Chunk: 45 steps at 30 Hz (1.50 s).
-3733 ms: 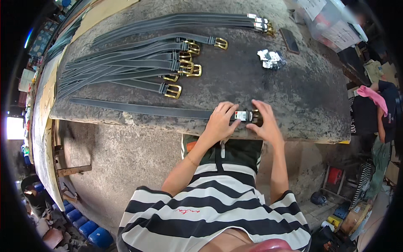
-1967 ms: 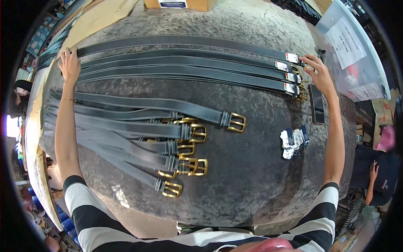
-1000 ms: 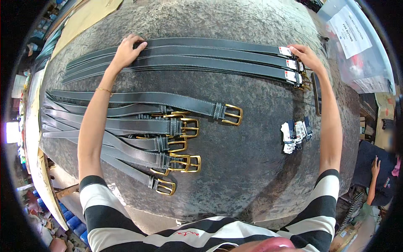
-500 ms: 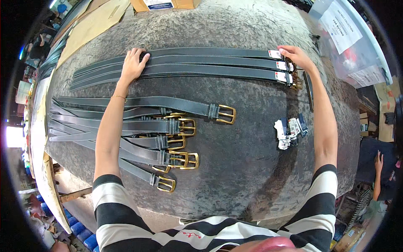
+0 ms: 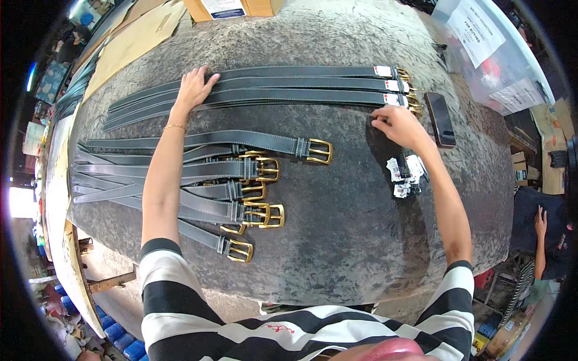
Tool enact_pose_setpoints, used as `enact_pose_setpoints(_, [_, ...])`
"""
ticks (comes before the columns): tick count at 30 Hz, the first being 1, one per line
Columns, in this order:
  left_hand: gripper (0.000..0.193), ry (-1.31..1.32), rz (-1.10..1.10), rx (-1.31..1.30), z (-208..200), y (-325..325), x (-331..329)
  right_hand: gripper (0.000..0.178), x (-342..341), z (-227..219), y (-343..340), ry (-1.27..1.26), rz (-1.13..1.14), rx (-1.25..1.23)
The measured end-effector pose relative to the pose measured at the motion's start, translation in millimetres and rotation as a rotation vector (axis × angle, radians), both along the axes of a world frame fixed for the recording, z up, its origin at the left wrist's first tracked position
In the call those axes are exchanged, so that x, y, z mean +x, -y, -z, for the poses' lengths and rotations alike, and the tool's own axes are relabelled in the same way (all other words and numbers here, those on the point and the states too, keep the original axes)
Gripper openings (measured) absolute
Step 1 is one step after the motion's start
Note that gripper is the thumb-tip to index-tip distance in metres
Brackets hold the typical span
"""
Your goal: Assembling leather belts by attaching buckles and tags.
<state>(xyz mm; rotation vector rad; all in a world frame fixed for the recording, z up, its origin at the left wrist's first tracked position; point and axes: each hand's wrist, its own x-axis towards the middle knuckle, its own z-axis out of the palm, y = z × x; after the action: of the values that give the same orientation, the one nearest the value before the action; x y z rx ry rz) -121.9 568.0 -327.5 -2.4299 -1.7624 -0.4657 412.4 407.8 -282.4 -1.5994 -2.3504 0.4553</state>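
Note:
Several dark leather belts with pale stitching lie side by side in long rows across the far part of the table, white tags on their buckle ends. My left hand rests open on these belts, left of their middle, thumb spread from the fingers. Just below the tagged ends is my right hand, fingers loosely bent and thumb tip apart from the index, with nothing visible between them. A small pile of white and dark tags lies nearer me. At the left, more dark belts with gold buckles fan out in an overlapping heap.
A dark phone lies right of the buckles. Beyond it stands a clear plastic bin with papers on it. A cardboard box sits at the table's far edge. Another person's hand shows at the far right.
My right hand has left the tagged buckle ends and come toward me, below the belts. The phone now shows fully. My left hand stays on the belts.

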Motion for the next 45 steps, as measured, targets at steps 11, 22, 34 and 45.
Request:
enact_pose_setpoints(11, [0.103,0.093,0.316,-0.369,-29.7,8.6,148.4,0.031,-13.8,9.4,17.9,0.053,0.169,0.0])
enact_pose_setpoints(22, [0.064,0.217,0.305,-0.061,-68.5,163.9,88.1,0.02,75.1,-35.1,169.3,-0.239,0.525,0.073])
enact_pose_setpoints(34, [0.062,0.247,-0.067,-0.004,-0.2,407.0,93.0,0.033,34.0,22.2,299.6,-0.521,0.636,0.217])
enact_pose_setpoints(45, [0.05,0.294,-0.047,0.174,10.7,409.4,94.5,0.011,41.2,31.3,294.5,-0.704,0.62,0.519])
